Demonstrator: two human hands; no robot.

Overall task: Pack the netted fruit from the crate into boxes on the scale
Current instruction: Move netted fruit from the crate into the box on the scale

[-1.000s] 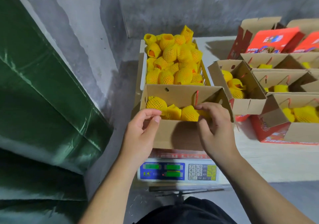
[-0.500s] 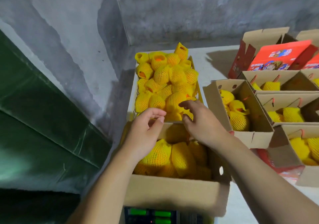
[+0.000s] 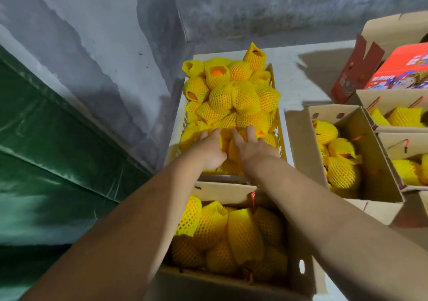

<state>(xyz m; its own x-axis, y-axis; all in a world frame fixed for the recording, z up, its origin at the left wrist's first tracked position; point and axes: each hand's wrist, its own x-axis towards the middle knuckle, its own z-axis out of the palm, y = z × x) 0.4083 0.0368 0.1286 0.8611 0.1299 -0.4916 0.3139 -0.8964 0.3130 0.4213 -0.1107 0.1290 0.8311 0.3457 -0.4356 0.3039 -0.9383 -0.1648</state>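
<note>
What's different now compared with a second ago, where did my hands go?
Both hands left the near rim of the box on the scale and reached forward into the crate. The left hand and right hand now rest with fingers spread on the netted fruit at the crate's near end; nothing is lifted yet. The box's fruit and the packed boxes on the right look unchanged.

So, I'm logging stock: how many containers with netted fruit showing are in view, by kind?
Yellow plastic crate: 1
Open cardboard boxes: 4
Total: 5
</note>
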